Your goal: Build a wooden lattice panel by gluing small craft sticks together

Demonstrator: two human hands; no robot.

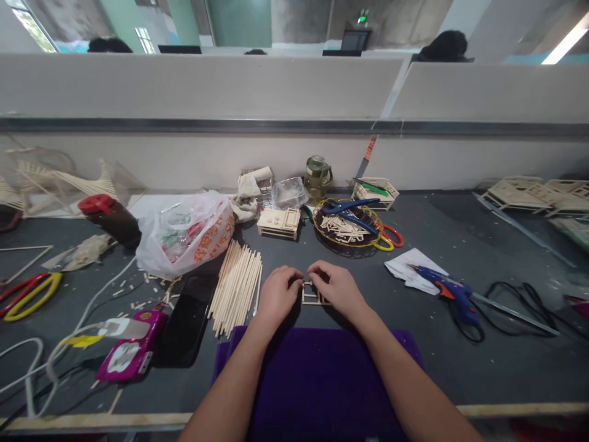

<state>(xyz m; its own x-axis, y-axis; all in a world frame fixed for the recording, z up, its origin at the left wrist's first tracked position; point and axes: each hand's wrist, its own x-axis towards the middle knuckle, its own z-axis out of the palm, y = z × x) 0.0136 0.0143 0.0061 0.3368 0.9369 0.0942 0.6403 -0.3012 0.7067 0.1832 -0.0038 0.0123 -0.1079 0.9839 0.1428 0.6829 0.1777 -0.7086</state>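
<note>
A small flat frame of thin wooden sticks (pixel 311 301) lies on the dark tabletop just beyond a purple cloth (pixel 322 374). My left hand (pixel 281 291) pinches at its upper left corner, thumb and fingers together. Close beside it, my right hand (pixel 338 287) is closed at the frame's top edge and hides the right part. Left of my left hand lies a pile of loose wooden sticks (pixel 237 285). Beyond both hands stands a small finished-looking stick model (pixel 278 222).
A wire basket (pixel 347 236) holds stick pieces and blue-handled pliers (pixel 352 212). On the right a blue glue gun (pixel 444 283) rests by white paper (pixel 409 264). A phone (pixel 186 322), a magenta device (pixel 133 350), a plastic bag (pixel 188 230) and scissors (pixel 32 294) are on the left.
</note>
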